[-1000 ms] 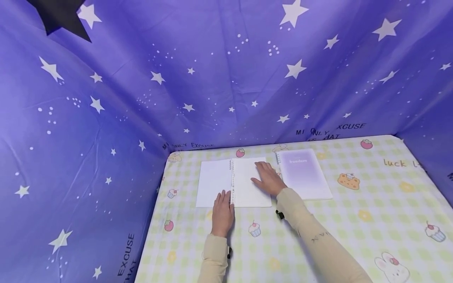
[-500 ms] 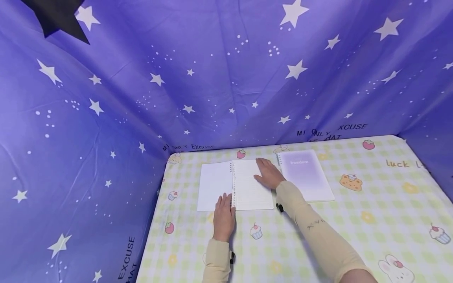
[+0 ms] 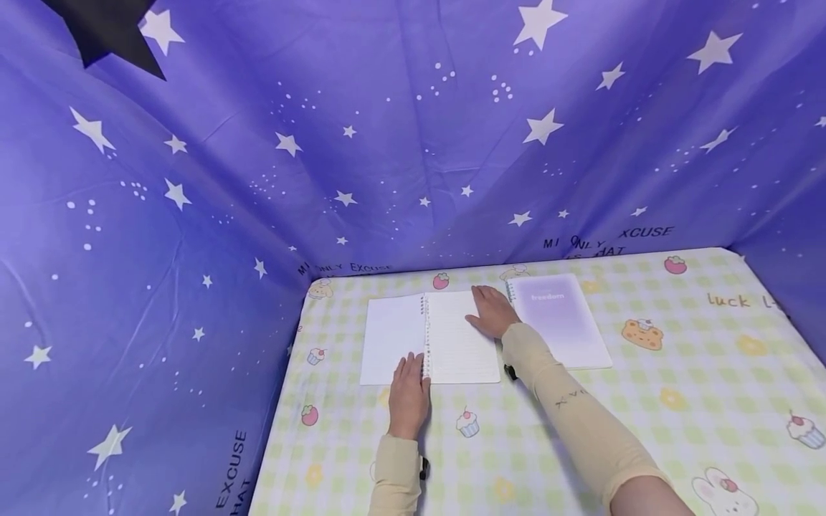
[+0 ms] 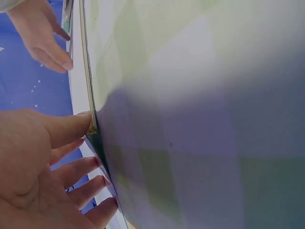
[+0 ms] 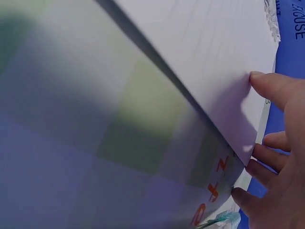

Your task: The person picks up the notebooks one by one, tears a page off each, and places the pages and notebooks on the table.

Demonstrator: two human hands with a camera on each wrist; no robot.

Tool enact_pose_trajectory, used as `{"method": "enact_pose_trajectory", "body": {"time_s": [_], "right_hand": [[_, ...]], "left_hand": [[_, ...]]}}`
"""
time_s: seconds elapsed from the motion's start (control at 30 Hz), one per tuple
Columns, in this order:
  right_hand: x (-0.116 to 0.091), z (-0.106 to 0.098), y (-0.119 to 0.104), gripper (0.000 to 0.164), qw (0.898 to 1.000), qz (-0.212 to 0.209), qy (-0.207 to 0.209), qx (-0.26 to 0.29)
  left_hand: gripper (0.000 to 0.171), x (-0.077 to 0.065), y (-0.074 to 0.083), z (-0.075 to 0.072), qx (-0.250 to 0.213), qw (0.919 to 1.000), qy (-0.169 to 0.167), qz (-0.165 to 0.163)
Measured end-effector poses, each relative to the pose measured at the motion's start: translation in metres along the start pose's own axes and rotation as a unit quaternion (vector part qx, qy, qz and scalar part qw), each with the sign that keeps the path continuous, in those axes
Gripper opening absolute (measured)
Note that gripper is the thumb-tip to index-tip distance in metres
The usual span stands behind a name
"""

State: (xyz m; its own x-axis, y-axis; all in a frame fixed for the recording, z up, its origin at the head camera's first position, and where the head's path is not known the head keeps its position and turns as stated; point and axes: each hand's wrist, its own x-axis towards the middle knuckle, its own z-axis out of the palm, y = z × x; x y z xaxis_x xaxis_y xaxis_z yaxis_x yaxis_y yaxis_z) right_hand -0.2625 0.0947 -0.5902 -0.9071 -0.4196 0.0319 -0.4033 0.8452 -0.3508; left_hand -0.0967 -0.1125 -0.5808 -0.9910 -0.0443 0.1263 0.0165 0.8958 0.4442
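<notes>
An open spiral notebook (image 3: 461, 351) lies flat, its plain white side at left and a lined page at right. My left hand (image 3: 408, 398) rests on its near edge by the lower end of the coil binding, fingers straight. In the left wrist view, the thumb of this left hand (image 4: 38, 167) touches the notebook edge (image 4: 87, 62). Out at the far right corner of the lined page (image 5: 209, 67) is my right hand (image 3: 493, 312). Its thumb touches the paper and the other fingers reach past the page's edge in the right wrist view.
A closed spiral notebook (image 3: 558, 330) with a pale purple cover marked "freedom" lies just right of the open one. Both are on a green-and-white checked tablecloth (image 3: 548, 466) with printed cartoons. A purple star-patterned curtain (image 3: 387, 165) hangs behind and at the sides.
The right hand has slid slightly toward the far right corner of the lined page. The left hand stays by the binding. The view has shifted a little.
</notes>
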Motion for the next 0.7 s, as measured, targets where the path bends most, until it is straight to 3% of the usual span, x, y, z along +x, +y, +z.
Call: {"method": "enact_pose_trajectory", "body": {"time_s": [0.23,0.43,0.57,0.7], "right_hand": [[0.001,-0.007,-0.006,0.069,1.000,-0.002,0.008,-0.008],[0.003,-0.009,-0.008,0.056,0.999,-0.001,0.039,-0.019],[0.003,-0.013,-0.008,0.037,0.995,0.014,0.099,-0.009],[0.002,-0.019,-0.007,0.018,0.984,0.037,0.175,-0.007]], "left_hand": [[0.044,0.000,0.001,0.002,0.005,0.9999,0.012,0.000],[0.044,-0.001,0.000,0.000,0.007,0.9998,0.020,0.002],[0.044,-0.002,0.000,0.000,0.009,0.9998,0.016,0.003],[0.045,-0.001,0.002,0.001,0.002,0.9999,0.015,0.005]]}}
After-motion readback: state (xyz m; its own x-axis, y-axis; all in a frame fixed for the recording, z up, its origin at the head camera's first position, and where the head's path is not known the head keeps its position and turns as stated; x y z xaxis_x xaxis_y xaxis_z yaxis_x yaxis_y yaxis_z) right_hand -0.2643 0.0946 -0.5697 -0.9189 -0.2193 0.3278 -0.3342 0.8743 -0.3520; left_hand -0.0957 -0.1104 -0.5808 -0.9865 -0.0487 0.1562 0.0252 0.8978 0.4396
